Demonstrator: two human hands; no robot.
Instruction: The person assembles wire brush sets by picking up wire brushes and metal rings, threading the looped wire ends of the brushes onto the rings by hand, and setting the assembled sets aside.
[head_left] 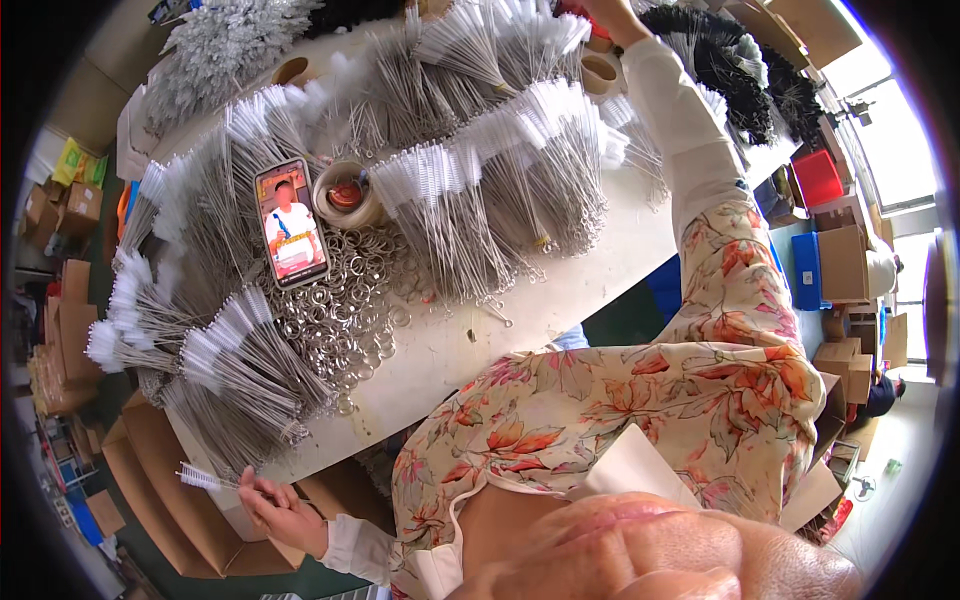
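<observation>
Head view: the left hand (283, 515) sits at the near left, below the table (560, 300) edge, its fingers pinched shut on the wire stem of one small brush (200, 477). The white bristle tip of that brush pokes out to the left of the fingers, just clear of the big brush heap (240, 380) lying on the table's near-left corner. The right arm, in a white sleeve (680, 120), stretches far across the table; the right hand runs out of the picture at the top edge (so whether it is gripping anything cannot be told). Between the two arms, the table holds fanned bundles of white-tipped brushes (480, 170), a spread of metal rings (340, 310) in the middle, a phone (290, 222) lying on them, and a tape roll (345, 195) just right of the phone. Black brushes (740, 70) lie at the far right.
</observation>
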